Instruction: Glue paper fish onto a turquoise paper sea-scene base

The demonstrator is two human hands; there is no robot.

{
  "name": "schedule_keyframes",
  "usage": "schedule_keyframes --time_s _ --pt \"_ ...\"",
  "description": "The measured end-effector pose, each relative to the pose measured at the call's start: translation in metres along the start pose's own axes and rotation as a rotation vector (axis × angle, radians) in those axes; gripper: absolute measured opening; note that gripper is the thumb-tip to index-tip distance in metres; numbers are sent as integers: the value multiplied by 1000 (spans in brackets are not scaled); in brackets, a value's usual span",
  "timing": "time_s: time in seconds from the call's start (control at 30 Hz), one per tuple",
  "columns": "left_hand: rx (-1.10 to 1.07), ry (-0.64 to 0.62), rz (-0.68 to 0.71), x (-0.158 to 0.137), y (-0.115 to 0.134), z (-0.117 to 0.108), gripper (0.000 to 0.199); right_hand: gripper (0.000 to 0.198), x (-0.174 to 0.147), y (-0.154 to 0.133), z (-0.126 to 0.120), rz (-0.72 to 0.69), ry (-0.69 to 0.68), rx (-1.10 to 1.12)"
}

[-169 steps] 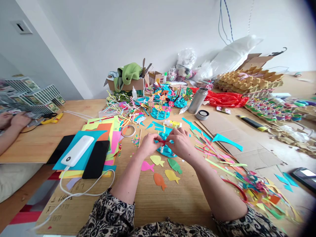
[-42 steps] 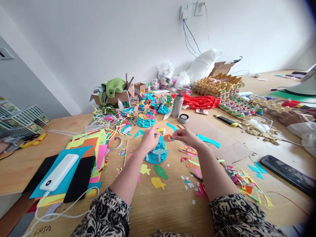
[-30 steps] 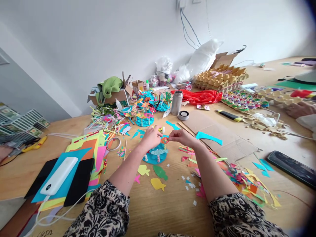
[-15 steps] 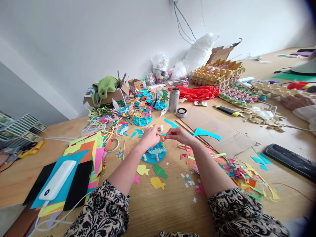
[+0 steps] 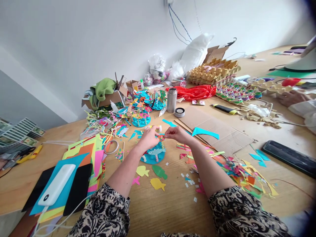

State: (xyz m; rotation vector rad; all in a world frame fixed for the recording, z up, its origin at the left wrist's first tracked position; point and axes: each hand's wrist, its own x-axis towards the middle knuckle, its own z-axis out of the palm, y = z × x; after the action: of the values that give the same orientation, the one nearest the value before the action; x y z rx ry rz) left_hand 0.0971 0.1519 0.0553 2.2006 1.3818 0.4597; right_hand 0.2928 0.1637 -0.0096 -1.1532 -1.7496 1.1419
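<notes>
The right hand [image 5: 177, 134] pinches the small orange fish [image 5: 161, 137] between thumb and finger. The left hand [image 5: 148, 137] is at the fish's other side, but I cannot tell if its grip pinches too. The fish is at the far side of the blue round base [image 5: 158, 160], which sits on the counter [image 5: 170, 210]. A pale blue fish [image 5: 156, 151] is on the near side. To do this well, it seems best to hold the paper softly by its edge, press gently, and not bump the pale blue fish.
</notes>
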Motion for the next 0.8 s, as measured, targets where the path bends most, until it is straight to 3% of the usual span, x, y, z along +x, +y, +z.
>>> schedule_keyframes --time_s 0.8 --pt "30 95 -21 3 -3 7 44 41 0 -8 3 -17 26 -67"
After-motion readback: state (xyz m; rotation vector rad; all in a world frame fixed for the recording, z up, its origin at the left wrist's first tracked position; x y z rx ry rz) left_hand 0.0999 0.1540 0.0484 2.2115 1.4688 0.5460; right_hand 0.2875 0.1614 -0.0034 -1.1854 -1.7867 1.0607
